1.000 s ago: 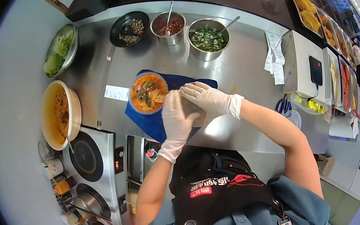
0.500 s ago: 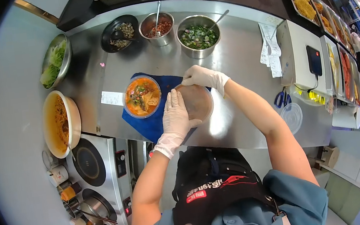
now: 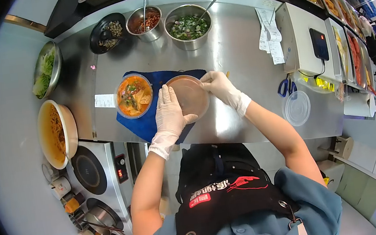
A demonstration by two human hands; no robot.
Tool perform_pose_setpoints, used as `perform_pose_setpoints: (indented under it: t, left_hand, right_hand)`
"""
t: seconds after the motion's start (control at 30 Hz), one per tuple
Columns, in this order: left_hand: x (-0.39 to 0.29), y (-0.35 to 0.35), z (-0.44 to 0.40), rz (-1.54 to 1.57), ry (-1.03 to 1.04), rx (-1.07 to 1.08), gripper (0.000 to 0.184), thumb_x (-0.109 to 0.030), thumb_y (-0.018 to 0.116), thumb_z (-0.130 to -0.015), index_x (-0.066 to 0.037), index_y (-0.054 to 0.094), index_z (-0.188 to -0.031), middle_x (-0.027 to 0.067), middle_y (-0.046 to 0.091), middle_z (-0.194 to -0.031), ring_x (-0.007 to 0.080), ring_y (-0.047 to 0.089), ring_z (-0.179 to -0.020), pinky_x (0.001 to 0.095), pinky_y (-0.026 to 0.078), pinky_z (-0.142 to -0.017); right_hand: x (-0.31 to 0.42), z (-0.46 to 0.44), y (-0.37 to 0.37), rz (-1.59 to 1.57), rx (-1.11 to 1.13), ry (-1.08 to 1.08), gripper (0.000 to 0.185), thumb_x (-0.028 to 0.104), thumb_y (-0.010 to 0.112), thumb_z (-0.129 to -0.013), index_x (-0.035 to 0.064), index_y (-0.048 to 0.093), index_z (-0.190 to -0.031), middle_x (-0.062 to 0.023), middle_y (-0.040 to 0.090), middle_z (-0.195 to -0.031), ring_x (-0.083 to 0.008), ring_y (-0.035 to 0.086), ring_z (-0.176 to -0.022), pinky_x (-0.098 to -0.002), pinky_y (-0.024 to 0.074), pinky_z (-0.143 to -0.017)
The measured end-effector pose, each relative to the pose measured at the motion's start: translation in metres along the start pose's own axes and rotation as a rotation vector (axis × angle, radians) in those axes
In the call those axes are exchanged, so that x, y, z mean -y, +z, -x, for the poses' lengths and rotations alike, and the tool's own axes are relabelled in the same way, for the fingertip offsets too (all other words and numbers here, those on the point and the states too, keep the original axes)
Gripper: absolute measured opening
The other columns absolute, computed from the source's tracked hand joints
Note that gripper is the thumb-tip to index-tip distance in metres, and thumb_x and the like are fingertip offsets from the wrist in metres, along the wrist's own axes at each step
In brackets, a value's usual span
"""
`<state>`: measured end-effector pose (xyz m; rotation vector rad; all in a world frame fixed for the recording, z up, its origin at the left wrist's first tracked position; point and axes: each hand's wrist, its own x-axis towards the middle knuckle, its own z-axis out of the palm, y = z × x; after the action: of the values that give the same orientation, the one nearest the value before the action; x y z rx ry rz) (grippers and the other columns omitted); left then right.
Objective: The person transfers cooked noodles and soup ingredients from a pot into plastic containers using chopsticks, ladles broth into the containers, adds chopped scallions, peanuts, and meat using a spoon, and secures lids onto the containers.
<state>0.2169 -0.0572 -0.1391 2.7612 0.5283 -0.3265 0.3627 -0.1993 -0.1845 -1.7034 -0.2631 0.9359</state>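
Note:
A round plastic container with a fogged, see-through lid (image 3: 189,99) sits on a blue cloth (image 3: 139,129). My gloved left hand (image 3: 168,113) lies along its left side, fingers stretched out and thumb apart at the near edge. My gloved right hand (image 3: 222,88) has its fingers pinched together at the right of the rim. To the left of my left hand stands an uncovered bowl of red soup (image 3: 134,96) with toppings and chopped greens. A white paper slip (image 3: 104,100) lies beside that bowl.
Along the back stand a black bowl (image 3: 97,42), a steel pot of peanuts (image 3: 149,34) and a steel pot of chopped greens (image 3: 189,42). A noodle basin (image 3: 70,127) is at left. Scissors (image 3: 286,87) and a loose clear lid (image 3: 296,108) lie at right.
My right hand has moved around the rim from the far side to the right side. My left hand keeps its place along the left side. The whole view has shifted a little.

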Motion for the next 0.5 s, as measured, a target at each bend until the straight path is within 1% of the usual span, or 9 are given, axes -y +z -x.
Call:
perform_pose_setpoints:
  t: [0.07, 0.13, 0.17, 0.23, 0.33, 0.37, 0.43, 0.5]
  left_hand:
    - [0.0, 0.0, 0.0, -0.004, 0.006, -0.008, 0.118, -0.045, 0.084, -0.06, 0.008, 0.021, -0.144, 0.0271, 0.021, -0.151, 0.037, 0.022, -0.141, 0.0388, 0.022, -0.116]
    - [0.0, 0.001, 0.001, -0.005, 0.006, -0.01, 0.118, -0.045, 0.084, -0.06, 0.009, 0.021, -0.144, 0.0273, 0.021, -0.15, 0.0372, 0.022, -0.141, 0.0388, 0.022, -0.115]
    - [0.0, 0.0, 0.0, -0.006, 0.009, -0.008, 0.119, -0.046, 0.084, -0.06, 0.009, 0.021, -0.143, 0.0279, 0.02, -0.15, 0.0375, 0.023, -0.14, 0.0389, 0.023, -0.115]
    - [0.0, 0.0, 0.001, -0.009, 0.015, -0.002, 0.119, -0.048, 0.083, -0.06, 0.01, 0.021, -0.143, 0.0285, 0.02, -0.15, 0.0378, 0.023, -0.14, 0.039, 0.023, -0.115]
    - [0.0, 0.0, -0.001, -0.009, 0.006, -0.006, 0.119, -0.047, 0.084, -0.06, 0.01, 0.021, -0.143, 0.0281, 0.02, -0.15, 0.0376, 0.023, -0.14, 0.0388, 0.022, -0.116]
    - [0.0, 0.0, 0.0, -0.005, 0.014, -0.016, 0.119, -0.046, 0.084, -0.06, 0.01, 0.021, -0.143, 0.028, 0.021, -0.15, 0.0376, 0.023, -0.14, 0.0388, 0.022, -0.116]
    - [0.001, 0.0, 0.0, -0.003, 0.017, -0.021, 0.118, -0.046, 0.085, -0.059, 0.01, 0.022, -0.143, 0.0278, 0.021, -0.15, 0.0377, 0.023, -0.14, 0.0388, 0.022, -0.116]
    - [0.0, 0.0, 0.0, 0.0, 0.016, -0.018, 0.118, -0.045, 0.085, -0.059, 0.009, 0.022, -0.143, 0.0276, 0.022, -0.15, 0.0377, 0.024, -0.14, 0.0388, 0.022, -0.116]
  right_hand:
    - [-0.003, 0.006, -0.001, -0.023, -0.023, 0.001, 0.016, 0.009, 0.068, -0.084, -0.004, 0.065, -0.093, -0.0087, 0.066, -0.08, -0.0132, 0.062, -0.071, -0.0268, 0.0512, -0.065]
    - [-0.004, 0.011, 0.002, -0.197, -0.039, 0.071, 0.016, 0.008, 0.068, -0.084, -0.0041, 0.064, -0.094, -0.0094, 0.066, -0.082, -0.0144, 0.063, -0.072, -0.0278, 0.0521, -0.067]
    - [-0.002, 0.012, 0.002, -0.2, -0.035, 0.075, 0.016, 0.008, 0.068, -0.084, -0.0041, 0.064, -0.094, -0.0094, 0.066, -0.082, -0.0144, 0.063, -0.072, -0.0278, 0.0521, -0.067]
    - [0.002, 0.016, 0.002, -0.291, -0.046, 0.155, 0.015, 0.008, 0.067, -0.085, -0.0039, 0.063, -0.094, -0.0099, 0.066, -0.082, -0.0158, 0.063, -0.071, -0.0284, 0.053, -0.068]
    - [0.002, 0.025, 0.005, -0.29, -0.104, 0.151, 0.014, 0.007, 0.067, -0.085, -0.0032, 0.063, -0.094, -0.0099, 0.066, -0.082, -0.0167, 0.064, -0.071, -0.029, 0.0531, -0.068]
    - [0.002, 0.024, 0.004, -0.29, -0.102, 0.151, 0.014, 0.007, 0.067, -0.085, -0.0032, 0.063, -0.094, -0.0099, 0.066, -0.082, -0.0167, 0.064, -0.071, -0.029, 0.0531, -0.068]
    - [-0.002, 0.02, 0.002, -0.446, -0.026, 0.198, 0.014, 0.007, 0.067, -0.085, -0.0029, 0.063, -0.094, -0.0098, 0.066, -0.084, -0.0169, 0.064, -0.074, -0.0296, 0.0532, -0.069]
    - [-0.008, 0.023, 0.004, -0.491, -0.033, 0.212, 0.014, 0.007, 0.066, -0.085, -0.0029, 0.063, -0.095, -0.0097, 0.066, -0.085, -0.0168, 0.064, -0.076, -0.0297, 0.053, -0.07]
